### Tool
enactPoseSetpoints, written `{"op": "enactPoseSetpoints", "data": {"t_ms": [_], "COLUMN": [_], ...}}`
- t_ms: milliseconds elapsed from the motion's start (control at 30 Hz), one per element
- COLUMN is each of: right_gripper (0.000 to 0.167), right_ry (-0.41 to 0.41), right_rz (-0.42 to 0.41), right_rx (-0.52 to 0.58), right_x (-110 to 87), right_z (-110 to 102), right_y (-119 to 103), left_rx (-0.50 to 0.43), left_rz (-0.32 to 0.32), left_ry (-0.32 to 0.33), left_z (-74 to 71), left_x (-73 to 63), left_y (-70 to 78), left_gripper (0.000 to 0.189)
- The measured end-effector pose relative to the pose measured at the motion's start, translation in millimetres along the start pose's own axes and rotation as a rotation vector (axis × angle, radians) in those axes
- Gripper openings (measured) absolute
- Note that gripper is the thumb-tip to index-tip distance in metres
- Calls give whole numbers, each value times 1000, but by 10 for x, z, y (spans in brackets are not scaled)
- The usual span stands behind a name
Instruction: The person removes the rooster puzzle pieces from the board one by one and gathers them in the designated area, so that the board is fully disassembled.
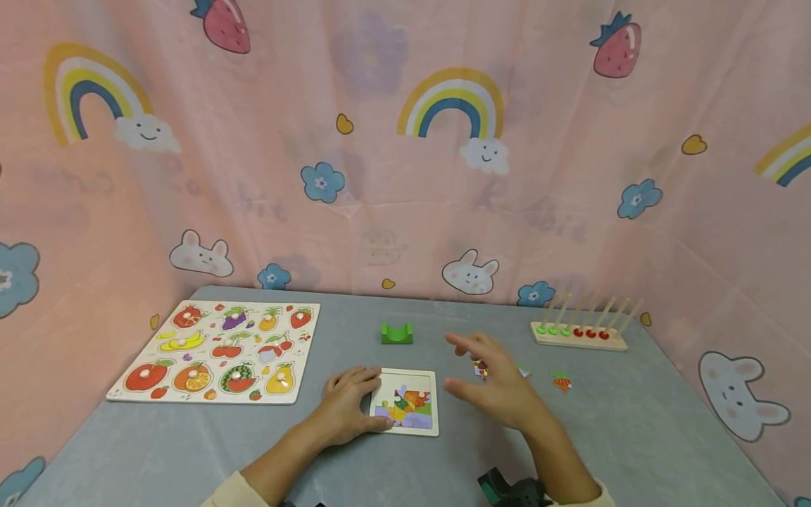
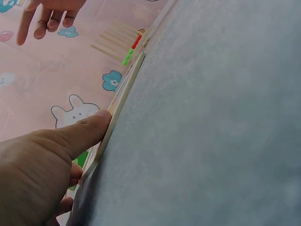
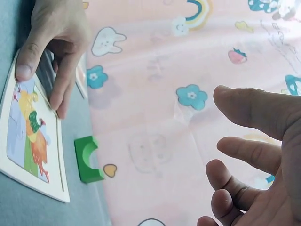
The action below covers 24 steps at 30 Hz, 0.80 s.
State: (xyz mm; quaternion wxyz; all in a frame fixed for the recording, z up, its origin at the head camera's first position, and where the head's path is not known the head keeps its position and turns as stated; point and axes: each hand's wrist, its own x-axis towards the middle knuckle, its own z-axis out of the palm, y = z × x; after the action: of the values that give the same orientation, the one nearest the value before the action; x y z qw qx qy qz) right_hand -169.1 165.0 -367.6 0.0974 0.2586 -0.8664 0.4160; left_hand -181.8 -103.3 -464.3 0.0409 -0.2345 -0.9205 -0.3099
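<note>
Our left hand (image 1: 351, 408) grips the left side of a picture puzzle (image 1: 408, 410) in the head view, thumb at the near corner and fingers along the far part of that edge. Our right hand (image 1: 497, 384) is raised to the right of the puzzle, apart from it, with thumb and fingers spread and nothing between them. The puzzle lies on the grey desk (image 1: 659, 436) between our hands. Just beyond it we see a green block (image 1: 396, 336), and a few small loose pieces (image 1: 561, 382) lie beyond and to the right of our right hand. A fruit board (image 1: 209, 320) sits to the left, and a bead rack (image 1: 579, 341) stands far right.

From the left wrist we see the puzzle nearly edge-on, our thumb resting on its frame and the other fingers partly hidden behind it. Our raised right hand shows at the top, clear of the puzzle.

From the right wrist we see our right fingers loosely bent and apart, touching nothing, while the puzzle lies well away beneath our left thumb and fingertips, near the green block.
</note>
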Motion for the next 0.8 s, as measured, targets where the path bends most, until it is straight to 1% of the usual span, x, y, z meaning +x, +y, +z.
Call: {"op": "enactPoseSetpoints", "data": {"t_ms": [100, 400, 633, 800], "right_gripper": [55, 55, 57, 54], "right_ry": [-11, -20, -48, -57], "right_rz": [7, 47, 106, 107], "right_rx": [25, 35, 116, 109], "right_x": [24, 108, 131, 134], "right_z": [51, 262, 413, 510], "right_y": [-12, 15, 90, 143], "left_rx": [-4, -9, -1, 0], "left_rz": [-1, -2, -2, -2], "left_ry": [-2, -3, -8, -5], "left_z": [4, -1, -1, 0], "left_x": [0, 0, 3, -1], "left_y": [-3, 3, 4, 0], "left_gripper": [73, 74, 74, 74]}}
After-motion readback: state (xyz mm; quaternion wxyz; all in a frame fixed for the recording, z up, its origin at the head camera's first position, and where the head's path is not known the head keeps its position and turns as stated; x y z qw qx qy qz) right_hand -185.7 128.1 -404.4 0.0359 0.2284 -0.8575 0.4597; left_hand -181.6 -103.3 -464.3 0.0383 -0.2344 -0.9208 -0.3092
